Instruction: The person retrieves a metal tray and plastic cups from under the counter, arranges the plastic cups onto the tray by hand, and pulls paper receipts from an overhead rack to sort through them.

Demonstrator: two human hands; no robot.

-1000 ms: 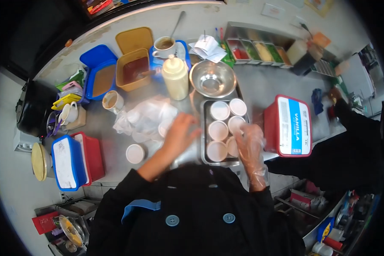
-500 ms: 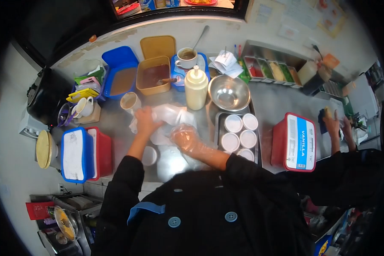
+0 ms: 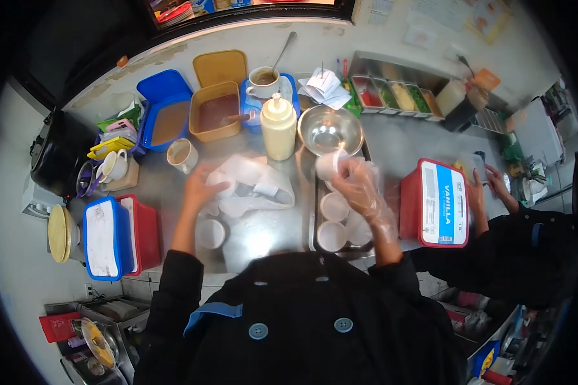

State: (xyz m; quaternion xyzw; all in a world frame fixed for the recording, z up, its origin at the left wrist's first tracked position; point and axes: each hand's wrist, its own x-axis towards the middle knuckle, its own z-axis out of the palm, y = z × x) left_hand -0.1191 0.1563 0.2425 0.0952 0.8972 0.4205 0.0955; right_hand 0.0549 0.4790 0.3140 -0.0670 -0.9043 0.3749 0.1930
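My right hand [image 3: 361,189], in a clear plastic glove, grips a white lidded cup [image 3: 329,165] over the far end of a metal tray [image 3: 313,224]. More lidded cups [image 3: 332,236] stand in that tray below the hand. Bare of any glove, my left hand [image 3: 202,186] pinches the left edge of a crumpled translucent plastic bag [image 3: 253,186] on the steel counter. Near my left wrist stands another white cup [image 3: 210,233]. A steel bowl [image 3: 331,131] sits just beyond the tray.
A cream squeeze bottle [image 3: 279,131], a brown-stained cup [image 3: 182,155] and open sauce tubs [image 3: 216,112] stand behind the bag. Red vanilla tub [image 3: 435,204] is right of the tray; blue-rimmed tub [image 3: 109,237] at left. A co-worker's hands [image 3: 485,183] are at far right.
My right hand has moved from the bag to the tray and now holds a cup there. My left hand stays at the bag's left side. The view has shifted slightly.
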